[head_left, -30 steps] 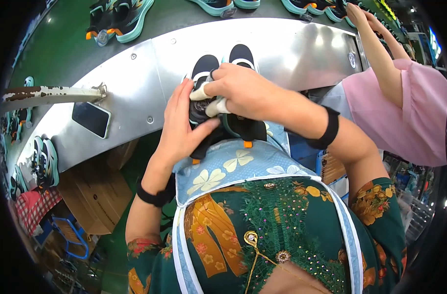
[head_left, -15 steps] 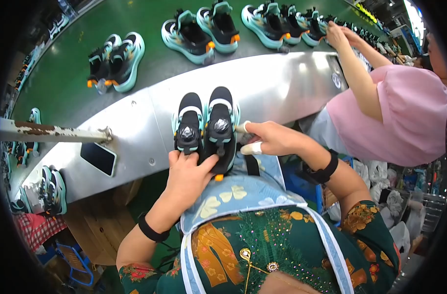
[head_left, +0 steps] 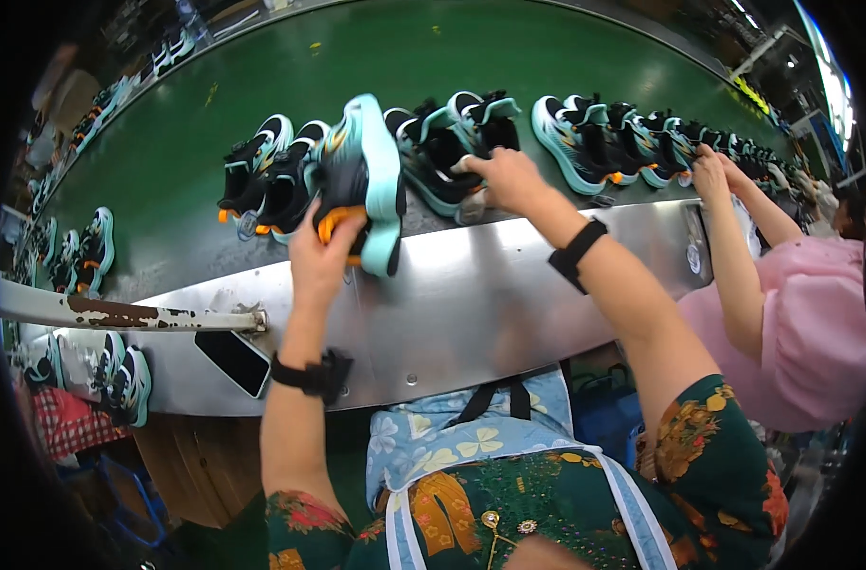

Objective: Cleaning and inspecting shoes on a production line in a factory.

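My left hand (head_left: 323, 252) is closed around the orange heel loops of a pair of black and mint-green sneakers (head_left: 380, 176). It holds them raised and tilted over the near edge of the green belt, one shoe largely covering the other. To the right, my right hand (head_left: 513, 180) reaches over another pair of the same sneakers (head_left: 428, 157) standing on the belt. Its fingers are bent at the shoes' collars, a pale finger cot showing on one tip; the other fingertips are partly hidden. Left of the raised shoes, a further pair (head_left: 285, 176) stands on the green belt (head_left: 347, 47).
A metal ledge (head_left: 452, 309) runs along the belt, with a phone (head_left: 233, 361) lying on it. A chipped white bar (head_left: 119, 312) crosses at left. More sneakers (head_left: 124, 380) stand at the ledge's left end. A co-worker in pink (head_left: 775, 332) handles shoes at right.
The pair of sneakers has been lifted from in front of me up to the belt in my left hand. My right hand has left it and moved forward to another pair.
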